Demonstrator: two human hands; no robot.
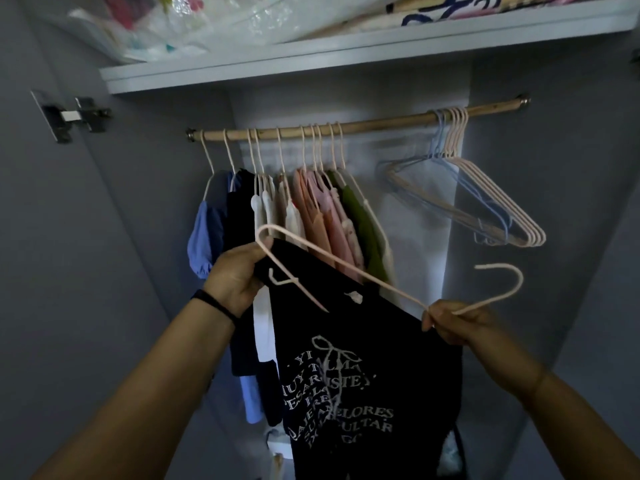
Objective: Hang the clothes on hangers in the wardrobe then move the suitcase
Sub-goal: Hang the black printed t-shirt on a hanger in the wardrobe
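Observation:
I face the open wardrobe. A dark navy T-shirt (pixel 363 375) with pale lettering hangs in front of me, half on a thin pink hanger (pixel 346 268). My left hand (pixel 239 275) grips the shirt's shoulder together with the hanger's left end. My right hand (pixel 453 322) pinches the hanger at the neck just below its hook (pixel 509 278). The hanger lies tilted, below the wooden rail (pixel 381 123) and not on it. The suitcase is not in view.
Several clothes (pixel 311 216) on pink hangers fill the rail's left half. A bunch of empty hangers (pixel 485 202) hangs at the rail's right end, with a gap between. A shelf (pixel 311 64) above holds bagged items. A door hinge (pixel 74 116) sits at left.

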